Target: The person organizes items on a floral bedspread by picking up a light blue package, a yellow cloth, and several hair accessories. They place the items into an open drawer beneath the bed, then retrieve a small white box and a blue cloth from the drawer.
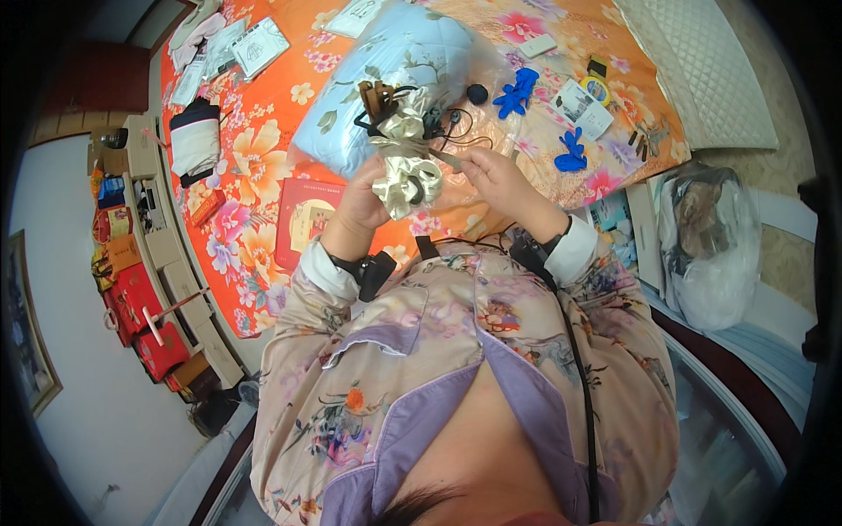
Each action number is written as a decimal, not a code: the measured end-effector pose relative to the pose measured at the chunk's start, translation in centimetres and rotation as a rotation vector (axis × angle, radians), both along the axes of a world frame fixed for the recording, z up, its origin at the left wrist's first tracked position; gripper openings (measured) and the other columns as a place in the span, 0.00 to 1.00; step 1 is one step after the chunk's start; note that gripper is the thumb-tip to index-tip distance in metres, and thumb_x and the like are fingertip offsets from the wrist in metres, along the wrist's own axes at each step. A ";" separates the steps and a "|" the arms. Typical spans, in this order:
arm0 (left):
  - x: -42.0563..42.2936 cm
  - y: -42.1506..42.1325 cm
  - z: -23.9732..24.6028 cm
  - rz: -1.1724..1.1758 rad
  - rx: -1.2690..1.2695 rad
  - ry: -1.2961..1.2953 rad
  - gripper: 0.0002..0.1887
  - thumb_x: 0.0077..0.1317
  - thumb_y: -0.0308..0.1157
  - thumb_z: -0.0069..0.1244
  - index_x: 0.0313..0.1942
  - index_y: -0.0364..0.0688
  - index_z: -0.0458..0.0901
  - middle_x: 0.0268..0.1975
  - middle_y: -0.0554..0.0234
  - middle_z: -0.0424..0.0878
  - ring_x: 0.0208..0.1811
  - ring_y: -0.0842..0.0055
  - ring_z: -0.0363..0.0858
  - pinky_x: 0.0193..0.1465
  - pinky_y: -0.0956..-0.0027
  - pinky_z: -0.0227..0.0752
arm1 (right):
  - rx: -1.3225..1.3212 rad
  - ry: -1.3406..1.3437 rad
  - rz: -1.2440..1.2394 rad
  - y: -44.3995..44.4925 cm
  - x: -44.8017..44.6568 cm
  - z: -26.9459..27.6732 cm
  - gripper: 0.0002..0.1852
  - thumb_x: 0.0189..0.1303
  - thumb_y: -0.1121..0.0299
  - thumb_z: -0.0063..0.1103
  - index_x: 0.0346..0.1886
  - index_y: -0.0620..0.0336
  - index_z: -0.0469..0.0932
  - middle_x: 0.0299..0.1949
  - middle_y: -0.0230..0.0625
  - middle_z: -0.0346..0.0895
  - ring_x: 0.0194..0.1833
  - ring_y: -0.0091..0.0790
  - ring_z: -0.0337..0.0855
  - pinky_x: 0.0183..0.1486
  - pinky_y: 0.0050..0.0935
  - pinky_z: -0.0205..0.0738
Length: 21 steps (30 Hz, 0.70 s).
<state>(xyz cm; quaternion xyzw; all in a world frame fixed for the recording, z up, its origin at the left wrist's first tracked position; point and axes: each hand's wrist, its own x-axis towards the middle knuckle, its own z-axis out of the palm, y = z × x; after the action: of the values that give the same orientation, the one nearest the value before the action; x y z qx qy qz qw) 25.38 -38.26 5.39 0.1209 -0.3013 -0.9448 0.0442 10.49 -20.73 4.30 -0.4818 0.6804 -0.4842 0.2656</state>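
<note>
My left hand (370, 197) is closed around a bundle of shiny cream satin fabric (402, 181), held above the bed. Brown and black bands or straps (381, 102) stick out of the bundle's top, and a dark thin cord (470, 137) loops out at its right. Between the thumb and fingers of my right hand (492, 177) is the end of a grey-brown strip (447, 159) that runs to the bundle's middle, where a similar band goes around it. Behind the bundle lies a light blue quilted bedding piece (395, 59) in clear plastic.
Blue gloves (516, 93), a black ball (477, 94), a yellow tape measure (595, 91) and a printed card (581, 110) lie right on the floral bedspread (253, 158). Left are a red box (289, 217), folded cloth (195, 143) and packets (260, 48). A plastic-wrapped bundle (707, 243) stands beyond the bed's right edge.
</note>
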 end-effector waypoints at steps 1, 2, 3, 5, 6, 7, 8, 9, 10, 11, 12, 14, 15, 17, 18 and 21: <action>0.0 -0.2 -0.1 -0.030 0.085 0.033 0.26 0.64 0.39 0.40 0.57 0.27 0.63 0.52 0.45 0.73 0.51 0.59 0.75 0.47 0.62 0.76 | -0.006 -0.058 -0.002 -0.3 -0.1 -0.4 0.08 0.64 0.67 0.48 0.40 0.61 0.72 0.29 0.36 0.73 0.29 0.34 0.75 0.34 0.29 0.69; 0.0 -0.1 -0.2 -0.059 0.169 0.066 0.27 0.65 0.39 0.39 0.58 0.27 0.62 0.52 0.44 0.72 0.52 0.57 0.74 0.46 0.62 0.77 | -0.013 -0.114 -0.002 -0.6 0.0 -0.7 0.09 0.65 0.66 0.47 0.41 0.61 0.72 0.29 0.35 0.73 0.28 0.31 0.73 0.32 0.27 0.68; -0.2 -0.2 -0.2 -0.088 0.254 0.098 0.27 0.65 0.39 0.39 0.58 0.28 0.60 0.53 0.44 0.71 0.54 0.55 0.73 0.46 0.61 0.77 | 0.011 -0.341 0.030 -0.8 0.2 -1.0 0.09 0.66 0.65 0.46 0.41 0.60 0.71 0.29 0.34 0.73 0.26 0.28 0.71 0.30 0.26 0.66; -0.3 0.1 0.0 -0.117 0.302 0.099 0.29 0.66 0.40 0.38 0.60 0.28 0.57 0.53 0.43 0.68 0.56 0.50 0.70 0.46 0.59 0.77 | 0.135 -0.795 0.056 -1.4 0.9 -1.2 0.09 0.68 0.64 0.43 0.41 0.58 0.70 0.29 0.33 0.72 0.23 0.21 0.66 0.27 0.22 0.62; -0.4 0.2 0.2 -0.125 0.309 0.137 0.29 0.66 0.40 0.38 0.60 0.28 0.58 0.53 0.43 0.69 0.56 0.51 0.70 0.49 0.57 0.76 | 0.092 -0.917 0.105 -1.4 1.4 -1.2 0.10 0.68 0.63 0.42 0.41 0.57 0.70 0.29 0.32 0.72 0.22 0.20 0.64 0.25 0.21 0.60; -0.5 0.2 0.4 -0.118 0.292 0.134 0.29 0.66 0.41 0.38 0.60 0.28 0.58 0.54 0.42 0.69 0.56 0.51 0.70 0.51 0.56 0.75 | 0.128 -1.037 0.111 -1.3 1.8 -1.0 0.10 0.68 0.62 0.41 0.41 0.57 0.69 0.28 0.31 0.72 0.21 0.19 0.63 0.24 0.19 0.59; -0.5 0.2 0.7 -0.137 0.284 0.164 0.29 0.66 0.40 0.38 0.60 0.28 0.58 0.55 0.41 0.69 0.57 0.51 0.69 0.54 0.55 0.72 | 0.105 -1.165 0.183 -1.2 2.1 -0.8 0.10 0.69 0.61 0.41 0.40 0.56 0.69 0.28 0.31 0.73 0.20 0.18 0.61 0.23 0.17 0.57; -0.5 0.0 1.0 -0.140 0.250 0.152 0.28 0.66 0.40 0.38 0.60 0.27 0.59 0.55 0.40 0.69 0.58 0.51 0.69 0.57 0.53 0.69 | 0.190 -1.181 0.163 -0.9 2.2 -0.5 0.10 0.69 0.61 0.41 0.39 0.56 0.69 0.28 0.30 0.73 0.20 0.18 0.61 0.23 0.17 0.57; -0.4 -0.2 1.3 -0.125 0.212 0.126 0.28 0.66 0.40 0.38 0.60 0.27 0.60 0.56 0.39 0.69 0.59 0.52 0.68 0.61 0.52 0.66 | 0.216 -1.206 0.208 -0.3 2.0 -0.2 0.11 0.69 0.60 0.41 0.38 0.57 0.68 0.27 0.29 0.72 0.19 0.18 0.60 0.22 0.17 0.57; -0.2 -0.6 1.5 -0.126 0.185 0.112 0.28 0.67 0.40 0.38 0.59 0.27 0.61 0.57 0.38 0.69 0.60 0.52 0.67 0.62 0.52 0.64 | 0.262 -1.220 0.247 0.1 1.8 0.1 0.11 0.68 0.60 0.42 0.37 0.57 0.68 0.27 0.28 0.72 0.18 0.18 0.60 0.22 0.16 0.56; -0.1 -0.9 1.6 -0.112 0.155 0.084 0.27 0.67 0.40 0.38 0.58 0.27 0.62 0.57 0.37 0.69 0.61 0.52 0.67 0.64 0.52 0.61 | 0.215 -1.015 0.217 0.9 1.4 0.3 0.11 0.68 0.60 0.43 0.35 0.57 0.67 0.26 0.28 0.73 0.20 0.17 0.62 0.22 0.15 0.57; 0.4 -1.8 1.7 -0.088 0.017 -0.001 0.27 0.67 0.41 0.39 0.57 0.26 0.64 0.58 0.37 0.69 0.61 0.53 0.68 0.64 0.54 0.62 | 0.316 -0.860 0.124 1.9 0.2 0.8 0.09 0.68 0.62 0.44 0.41 0.57 0.69 0.26 0.28 0.72 0.24 0.17 0.66 0.25 0.15 0.59; 0.6 -2.2 1.5 -0.100 -0.038 -0.021 0.27 0.67 0.41 0.39 0.57 0.26 0.64 0.57 0.38 0.70 0.59 0.54 0.70 0.62 0.56 0.64 | 0.345 -0.782 0.098 2.3 -0.4 1.1 0.10 0.67 0.63 0.45 0.44 0.57 0.70 0.27 0.28 0.72 0.26 0.17 0.67 0.26 0.15 0.60; 0.9 -2.7 1.0 -0.122 -0.118 -0.073 0.27 0.67 0.42 0.39 0.57 0.26 0.64 0.57 0.40 0.71 0.56 0.57 0.74 0.59 0.59 0.68 | 0.254 -0.586 0.097 2.8 -1.0 1.9 0.10 0.66 0.64 0.47 0.44 0.58 0.71 0.27 0.27 0.72 0.30 0.18 0.69 0.29 0.18 0.63; 1.0 -2.8 0.7 -0.068 -0.224 -0.181 0.25 0.67 0.41 0.40 0.56 0.28 0.66 0.53 0.46 0.75 0.48 0.65 0.79 0.52 0.65 0.73 | 0.286 -0.508 0.063 2.9 -1.1 2.4 0.10 0.66 0.65 0.48 0.44 0.58 0.71 0.28 0.26 0.72 0.31 0.18 0.70 0.31 0.19 0.65; 1.3 -2.9 -0.4 0.111 -0.304 -0.311 0.19 0.64 0.33 0.45 0.52 0.31 0.68 0.43 0.58 0.79 0.40 0.75 0.80 0.41 0.70 0.76 | 0.317 -0.173 0.148 4.4 -1.3 4.6 0.10 0.65 0.66 0.50 0.45 0.60 0.73 0.28 0.25 0.72 0.31 0.19 0.71 0.33 0.22 0.67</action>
<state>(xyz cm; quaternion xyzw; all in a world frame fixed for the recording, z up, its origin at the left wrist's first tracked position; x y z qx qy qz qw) 26.73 -41.14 5.00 0.2733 -0.4363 -0.8547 0.0669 9.16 -16.33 8.95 -0.4396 0.6853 -0.3897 0.4305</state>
